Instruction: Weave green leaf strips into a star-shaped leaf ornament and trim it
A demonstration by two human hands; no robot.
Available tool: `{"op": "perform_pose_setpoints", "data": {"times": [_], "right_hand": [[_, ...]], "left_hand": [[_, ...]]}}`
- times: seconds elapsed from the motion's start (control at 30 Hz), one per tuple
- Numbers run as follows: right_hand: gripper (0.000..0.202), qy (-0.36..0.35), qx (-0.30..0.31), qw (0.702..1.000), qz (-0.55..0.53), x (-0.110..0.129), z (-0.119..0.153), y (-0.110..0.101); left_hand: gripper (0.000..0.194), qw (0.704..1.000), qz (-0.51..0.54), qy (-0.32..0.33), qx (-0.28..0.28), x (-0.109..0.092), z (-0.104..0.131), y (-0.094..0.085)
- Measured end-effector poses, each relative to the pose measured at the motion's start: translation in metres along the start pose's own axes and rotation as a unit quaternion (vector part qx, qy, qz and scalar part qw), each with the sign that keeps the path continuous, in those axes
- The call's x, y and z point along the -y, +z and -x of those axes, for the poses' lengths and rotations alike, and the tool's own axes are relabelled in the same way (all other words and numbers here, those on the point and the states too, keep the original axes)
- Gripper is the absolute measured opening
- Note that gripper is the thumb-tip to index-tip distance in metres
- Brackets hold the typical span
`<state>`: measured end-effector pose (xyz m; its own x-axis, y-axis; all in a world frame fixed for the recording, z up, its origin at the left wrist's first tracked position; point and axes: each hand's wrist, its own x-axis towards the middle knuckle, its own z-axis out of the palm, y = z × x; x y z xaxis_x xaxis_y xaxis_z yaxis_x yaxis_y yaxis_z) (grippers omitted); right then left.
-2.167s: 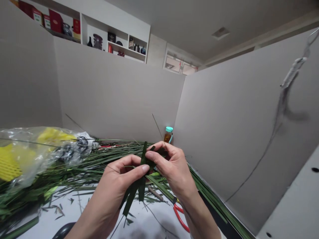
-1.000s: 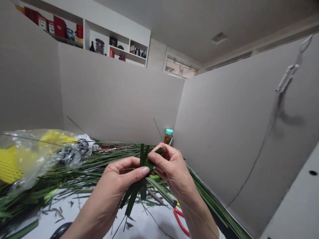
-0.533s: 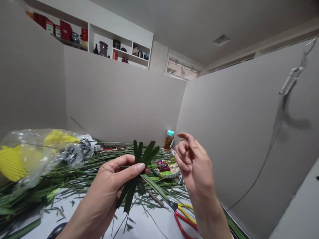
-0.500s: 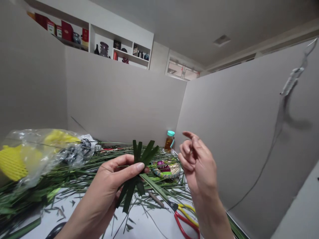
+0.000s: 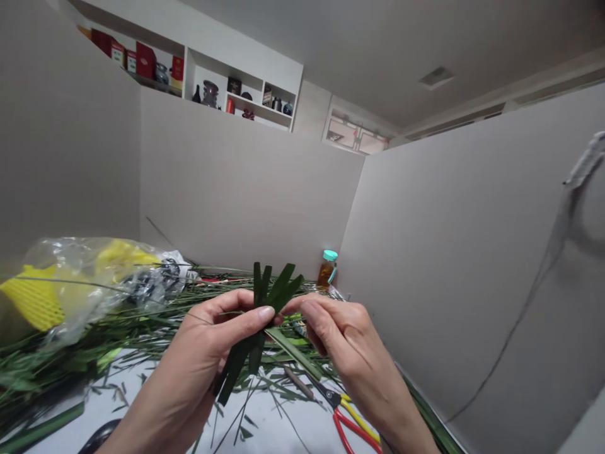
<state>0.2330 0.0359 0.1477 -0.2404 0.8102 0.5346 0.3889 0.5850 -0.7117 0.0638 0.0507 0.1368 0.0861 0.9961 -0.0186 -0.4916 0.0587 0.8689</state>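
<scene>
Because the leaf-strip bundle (image 5: 280,289) looks like flat green blades crossed at one spot, I'd expect it light, springy along each blade, easy to crease or split lengthwise. Surface looks smooth, so strips may slide over each other if the pinch slackens. Location: mid-view, raised off the white table (image 5: 274,436), in the left hand (image 5: 212,337). That hand pinches the crossing, thumb on top, fingers behind; ends fan out above and below. Best hold is right there; free tips would just bend. The right hand (image 5: 347,334) has its index pointed at the bundle, just beside the left fingertips, thumb against index; can't tell if it grips anything. A paler strip (image 5: 295,352) slants from below the crossing toward the scissors (image 5: 332,398), which lie near the right wrist.
</scene>
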Motion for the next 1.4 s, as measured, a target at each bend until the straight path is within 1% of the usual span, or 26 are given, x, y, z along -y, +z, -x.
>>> {"op": "perform_pose_setpoints", "data": {"times": [0.1, 0.2, 0.3, 0.4, 0.6, 0.7, 0.83, 1.03, 1.1, 1.2, 1.27, 1.33, 1.4], "right_hand": [[0.034, -0.011, 0.001, 1.000, 0.004, 0.001, 0.001, 0.002], [0.027, -0.004, -0.018, 1.000, 0.011, 0.000, 0.004, 0.006], [0.029, 0.021, -0.031, 0.999, 0.013, -0.003, 0.004, 0.010], [0.031, 0.015, -0.042, 0.999, 0.008, -0.006, 0.001, 0.012], [0.027, 0.007, -0.039, 0.999, -0.007, -0.005, -0.002, 0.012], [0.026, 0.004, -0.035, 0.999, -0.003, -0.004, -0.001, 0.011], [0.024, 0.003, -0.015, 1.000, -0.020, -0.003, -0.001, 0.008], [0.023, 0.003, -0.014, 0.999, -0.045, -0.003, -0.003, 0.007], [0.023, 0.010, -0.012, 0.998, -0.061, -0.004, -0.003, 0.008], [0.025, 0.024, -0.017, 0.995, -0.099, -0.006, -0.001, 0.009], [0.029, 0.027, -0.023, 0.989, -0.143, -0.009, 0.001, 0.009], [0.035, 0.023, -0.021, 0.980, -0.199, -0.013, 0.003, 0.008], [0.042, 0.014, -0.019, 0.972, -0.236, -0.016, 0.004, 0.006]], "left_hand": [[0.030, 1.000, 0.004, -0.004, -0.011, -0.001, 0.000, 0.003], [0.034, 1.000, 0.012, -0.002, -0.020, -0.001, 0.000, 0.006], [0.032, 1.000, 0.012, -0.009, -0.009, 0.001, 0.002, 0.007], [0.031, 1.000, -0.001, -0.024, -0.006, 0.005, 0.002, 0.006], [0.030, 1.000, -0.003, 0.000, 0.000, 0.007, 0.001, 0.006], [0.032, 1.000, 0.012, -0.015, -0.010, 0.006, 0.002, 0.007], [0.037, 0.999, 0.027, -0.034, -0.017, 0.005, 0.004, 0.007], [0.036, 0.999, 0.012, -0.033, 0.000, 0.004, 0.006, 0.005], [0.033, 1.000, 0.000, -0.024, -0.002, 0.003, 0.009, 0.007], [0.023, 1.000, -0.008, 0.002, -0.028, 0.001, 0.014, 0.011], [0.023, 0.998, -0.009, 0.008, -0.054, -0.002, 0.016, 0.013], [0.023, 0.996, -0.014, -0.003, -0.093, -0.004, 0.017, 0.014], [0.024, 0.990, -0.018, -0.028, -0.139, -0.005, 0.016, 0.013]]}}
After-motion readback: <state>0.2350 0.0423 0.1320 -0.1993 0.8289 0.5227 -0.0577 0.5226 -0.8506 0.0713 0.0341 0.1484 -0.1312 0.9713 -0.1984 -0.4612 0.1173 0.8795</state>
